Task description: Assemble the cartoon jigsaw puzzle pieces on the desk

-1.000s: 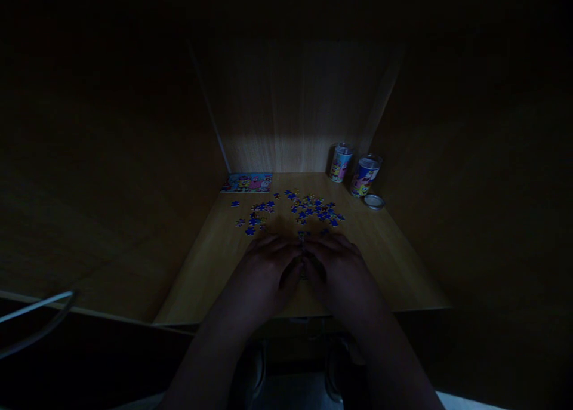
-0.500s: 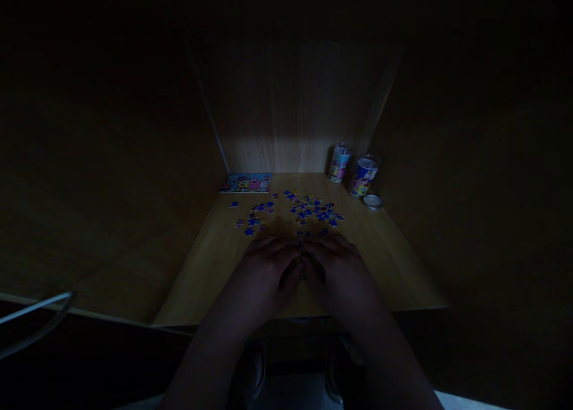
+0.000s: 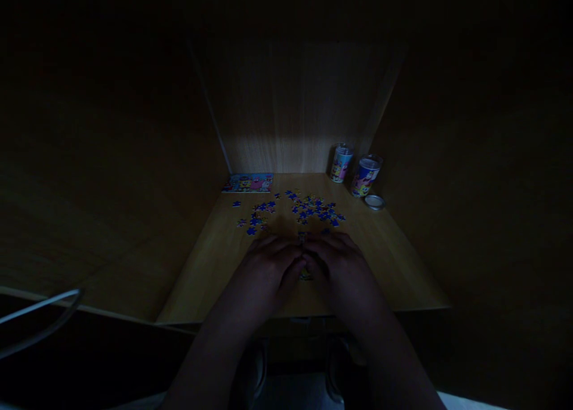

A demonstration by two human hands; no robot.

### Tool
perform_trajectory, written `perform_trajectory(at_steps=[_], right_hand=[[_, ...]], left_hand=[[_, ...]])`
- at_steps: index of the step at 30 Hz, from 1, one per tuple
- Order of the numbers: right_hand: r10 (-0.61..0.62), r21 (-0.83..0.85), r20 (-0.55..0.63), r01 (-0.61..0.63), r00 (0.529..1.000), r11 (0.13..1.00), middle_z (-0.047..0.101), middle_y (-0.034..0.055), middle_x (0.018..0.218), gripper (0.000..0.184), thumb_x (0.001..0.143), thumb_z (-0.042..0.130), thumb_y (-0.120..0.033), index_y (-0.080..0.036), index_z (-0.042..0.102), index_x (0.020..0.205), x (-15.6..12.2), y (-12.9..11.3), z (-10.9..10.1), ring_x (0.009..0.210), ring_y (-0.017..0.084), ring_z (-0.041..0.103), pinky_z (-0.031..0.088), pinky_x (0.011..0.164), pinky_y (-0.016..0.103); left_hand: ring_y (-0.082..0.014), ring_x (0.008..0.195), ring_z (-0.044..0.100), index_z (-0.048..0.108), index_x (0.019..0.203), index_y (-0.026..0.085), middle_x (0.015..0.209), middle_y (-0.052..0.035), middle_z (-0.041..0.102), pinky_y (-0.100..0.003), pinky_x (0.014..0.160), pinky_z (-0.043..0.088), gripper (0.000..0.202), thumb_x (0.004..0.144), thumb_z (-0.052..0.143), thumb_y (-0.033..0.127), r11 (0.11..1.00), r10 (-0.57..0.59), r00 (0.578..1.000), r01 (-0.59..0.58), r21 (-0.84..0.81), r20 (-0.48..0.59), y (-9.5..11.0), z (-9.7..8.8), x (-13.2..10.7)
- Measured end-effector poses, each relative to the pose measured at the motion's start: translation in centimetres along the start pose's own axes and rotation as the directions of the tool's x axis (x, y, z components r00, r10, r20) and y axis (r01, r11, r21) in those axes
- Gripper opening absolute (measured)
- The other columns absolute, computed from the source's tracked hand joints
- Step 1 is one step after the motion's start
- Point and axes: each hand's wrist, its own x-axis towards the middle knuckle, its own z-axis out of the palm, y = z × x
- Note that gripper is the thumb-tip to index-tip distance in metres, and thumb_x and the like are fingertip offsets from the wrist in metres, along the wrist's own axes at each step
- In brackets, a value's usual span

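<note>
My left hand (image 3: pixel 274 264) and my right hand (image 3: pixel 333 264) meet near the front of a wooden desk surface (image 3: pixel 210 279), fingertips close together over a few joined-looking puzzle pieces (image 3: pixel 305 273). Both hands are closed, thumbs and fingers pressed on these pieces, which they mostly cover. A bit of puzzle (image 3: pixel 303 236) shows just beyond the fingertips. Farther back lie loose blue-backed jigsaw pieces (image 3: pixel 308 212) in a heap, with a smaller group (image 3: pixel 254 221) to the left. The light is dim, so fine detail is lost.
A colourful cartoon picture sheet (image 3: pixel 248 183) lies at the back left. Two cartoon-printed cans, one light blue (image 3: pixel 341 164) and one dark blue (image 3: pixel 366 176), stand at the back right beside a round metal lid (image 3: pixel 375 202). Wooden panels enclose the desk; a white cable (image 3: pixel 40 302) hangs lower left.
My right thumb and fingers have shifted slightly, and a little more of the puzzle pieces shows between the hands. The whole view has moved slightly; the loose pieces lie as before.
</note>
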Motion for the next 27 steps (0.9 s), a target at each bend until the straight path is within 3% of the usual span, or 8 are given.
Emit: perform_trajectory(at_steps=[19,27], right_hand=[[-0.019,-0.001,-0.013,0.019,1.0,1.0,0.082,0.005,0.119,0.016,0.11,0.067,-0.02,-0.025,0.08,0.117,0.09,-0.27,-0.23,0.112,0.028,0.07,0.054,0.105,0.047],[-0.046,-0.011,-0.005,0.046,0.999,0.999,0.082,0.0058,0.113,0.015,0.111,0.065,-0.02,-0.024,0.079,0.112,0.04,-0.3,-0.27,0.109,0.028,0.07,0.054,0.102,0.046]], left_hand=[[-0.0248,0.104,0.075,0.076,0.11,0.022,0.112,-0.0039,0.082,-0.048,0.102,0.057,0.009,0.112,0.067,0.022,0.999,0.014,1.0,-0.014,0.031,0.021,-0.18,0.22,-0.04],[-0.0237,0.099,0.075,0.073,0.112,0.022,0.109,-0.0038,0.081,-0.045,0.095,0.06,0.009,0.113,0.064,0.02,0.997,0.052,0.998,-0.05,0.052,-0.03,-0.04,0.25,-0.51]])
